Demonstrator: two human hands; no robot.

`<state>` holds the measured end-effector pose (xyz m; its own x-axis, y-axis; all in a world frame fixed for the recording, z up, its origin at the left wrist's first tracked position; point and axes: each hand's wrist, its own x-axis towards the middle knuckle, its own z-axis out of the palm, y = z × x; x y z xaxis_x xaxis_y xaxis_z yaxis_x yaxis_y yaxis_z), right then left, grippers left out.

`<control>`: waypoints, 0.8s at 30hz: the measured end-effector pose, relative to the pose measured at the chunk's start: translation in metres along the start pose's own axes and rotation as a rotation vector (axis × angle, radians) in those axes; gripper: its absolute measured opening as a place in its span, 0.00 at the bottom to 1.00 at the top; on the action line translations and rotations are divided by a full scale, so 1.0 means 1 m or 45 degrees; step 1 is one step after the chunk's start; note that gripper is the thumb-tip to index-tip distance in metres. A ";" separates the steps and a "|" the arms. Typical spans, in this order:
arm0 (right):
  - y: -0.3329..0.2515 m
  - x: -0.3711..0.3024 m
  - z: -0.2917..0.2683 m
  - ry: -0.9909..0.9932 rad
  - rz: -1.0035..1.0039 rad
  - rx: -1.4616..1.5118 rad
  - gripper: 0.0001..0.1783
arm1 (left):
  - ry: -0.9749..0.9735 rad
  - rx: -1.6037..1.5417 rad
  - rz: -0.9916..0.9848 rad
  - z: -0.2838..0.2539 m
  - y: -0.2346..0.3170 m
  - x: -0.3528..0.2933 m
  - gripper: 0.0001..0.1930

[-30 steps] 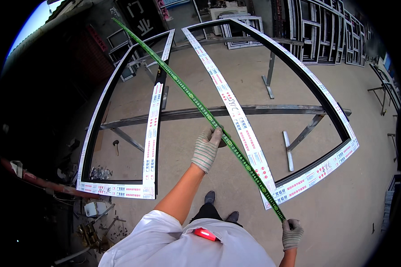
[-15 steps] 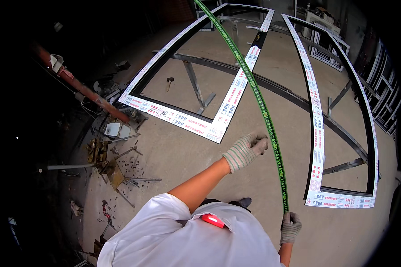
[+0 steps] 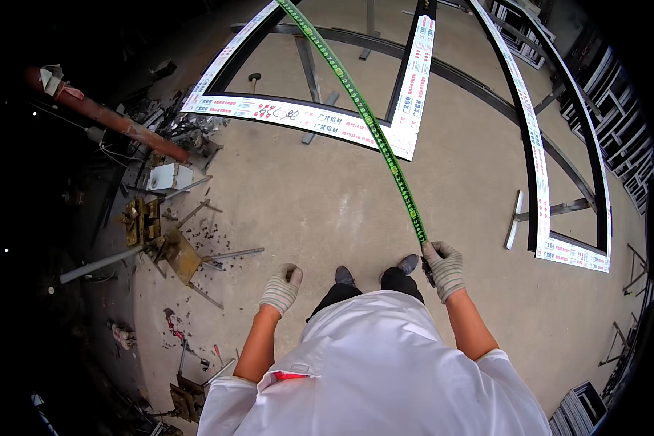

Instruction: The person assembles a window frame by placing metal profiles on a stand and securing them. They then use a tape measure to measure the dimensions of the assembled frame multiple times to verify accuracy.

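Note:
My right hand (image 3: 445, 270), in a striped knit glove, is closed on a tape measure, whose dark case mostly hides behind the fingers. Its green blade (image 3: 394, 171) runs out from the hand, up and to the left. It passes over the lower corner of a large white-and-black window frame (image 3: 414, 94) and reaches that frame's left side. My left hand (image 3: 282, 288), gloved the same way, hangs low beside my body with the fingers curled and nothing visible in them. To the right, a second film-covered frame (image 3: 539, 182) stands apart from both hands.
Dark metal support bars (image 3: 479, 87) run beneath both frames. On the left lie a rusty red post (image 3: 116, 123), a yellowish metal stand (image 3: 178, 258) with rods, and scattered scraps. A mallet (image 3: 254, 78) rests on the floor. More frames (image 3: 621, 138) lean along the right side.
My left hand has drawn back from beside the blade, down and left. My right hand, still on the tape measure, sits higher in view. The camera view has shifted, with the frames now further up.

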<state>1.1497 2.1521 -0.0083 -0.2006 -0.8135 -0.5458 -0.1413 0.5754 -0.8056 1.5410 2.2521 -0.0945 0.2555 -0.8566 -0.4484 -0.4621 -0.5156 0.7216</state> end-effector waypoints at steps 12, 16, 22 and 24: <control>-0.057 0.033 0.146 -0.257 -0.031 0.034 0.17 | 0.307 -0.149 -0.544 -0.038 -0.180 -0.089 0.19; -0.093 0.064 0.178 -0.318 -0.053 0.027 0.17 | 0.371 -0.439 -0.664 -0.028 -0.178 -0.080 0.21; -0.177 0.097 0.226 -0.418 -0.032 0.041 0.19 | 0.418 -0.745 -1.072 -0.036 -0.187 -0.045 0.20; -0.197 0.110 0.240 -0.384 -0.021 0.024 0.19 | 0.477 -0.862 -1.184 -0.041 -0.189 -0.030 0.20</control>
<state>1.3882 1.9296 0.0350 0.0989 -0.8127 -0.5743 -0.1234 0.5626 -0.8175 1.6555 2.3747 -0.1960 0.5358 -0.0475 -0.8430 0.5388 -0.7494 0.3847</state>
